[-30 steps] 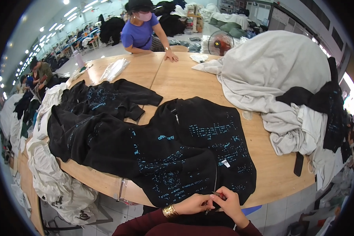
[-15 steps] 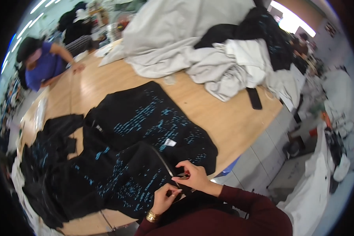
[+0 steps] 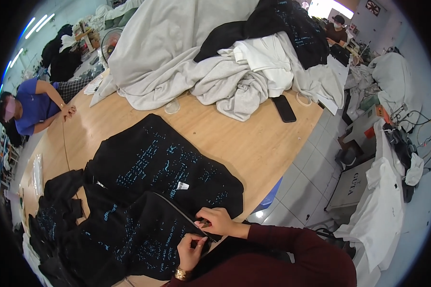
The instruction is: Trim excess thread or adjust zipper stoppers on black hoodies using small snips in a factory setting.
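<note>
A black zip-up garment (image 3: 129, 158) with blue print lies spread on the table, its front edge folded over. Along that edge runs a zipper (image 3: 175, 205), down to my hands. My left hand (image 3: 190, 251), with a gold band on the wrist, is closed, thumb and fingertips pinching the cloth by the zipper's lower end. Just beyond it, my right hand (image 3: 220, 222) is closed at the same end of the zipper. A small reddish-brown tool (image 3: 205, 223) shows partly in its fingers; the rest is hidden. A white label (image 3: 182, 185) lies on the black cloth.
Grey and white cloth (image 3: 244, 91) is heaped at the table's far side, with a phone (image 3: 284, 109) near it. At the far left a person in a blue top (image 3: 38, 107) leans on the wooden table (image 3: 129, 112). White garments (image 3: 378, 205) hang on the right.
My view has shifted, so the table and garment sit lower and further left. Both hands stay closed at the zipper's end, and the right hand's fingers have curled further over it.
</note>
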A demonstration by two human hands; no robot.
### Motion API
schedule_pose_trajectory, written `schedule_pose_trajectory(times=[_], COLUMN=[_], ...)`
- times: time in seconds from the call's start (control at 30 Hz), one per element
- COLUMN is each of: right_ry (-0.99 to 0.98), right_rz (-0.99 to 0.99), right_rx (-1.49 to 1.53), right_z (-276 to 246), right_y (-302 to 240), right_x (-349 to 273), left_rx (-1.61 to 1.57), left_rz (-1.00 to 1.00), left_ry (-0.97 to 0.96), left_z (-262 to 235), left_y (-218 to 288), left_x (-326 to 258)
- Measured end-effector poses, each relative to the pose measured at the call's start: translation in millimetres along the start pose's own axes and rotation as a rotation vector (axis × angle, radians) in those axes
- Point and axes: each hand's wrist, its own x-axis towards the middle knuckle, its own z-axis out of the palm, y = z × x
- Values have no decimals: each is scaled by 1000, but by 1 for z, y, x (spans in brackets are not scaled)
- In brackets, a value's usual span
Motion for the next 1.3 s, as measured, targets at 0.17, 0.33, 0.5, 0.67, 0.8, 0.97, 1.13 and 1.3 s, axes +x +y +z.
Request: schedule_pose_trajectory(times=[0.17,0.33,0.5,0.67,0.8,0.97,1.13,1.3], right_ry=[25,53,35,-2,-12,-25,-34,-40], right_rz=[2,24,11,39,46,68,69,72], right_rx=[39,50,23,23,22,23,25,20], right_z=[2,1,0,-3,2,0,0,-2], right_y=[1,-1,-2,-2,-3,-2,-3,0], right_x=[5,5,7,5,7,7,7,6], left_rx=[-17,-7,-41,-14,-44,-63,-72,-113], left_rz=[3,49,21,16,34,81,102,83], left_ry=[33,29,32,22,35,16,19,26], left_z=[3,3,3,2,1,-2,0,0], left_y=[-1,0,-2,1,-2,-1,-4,0], left_x=[4,6,4,6,5,8,6,9])
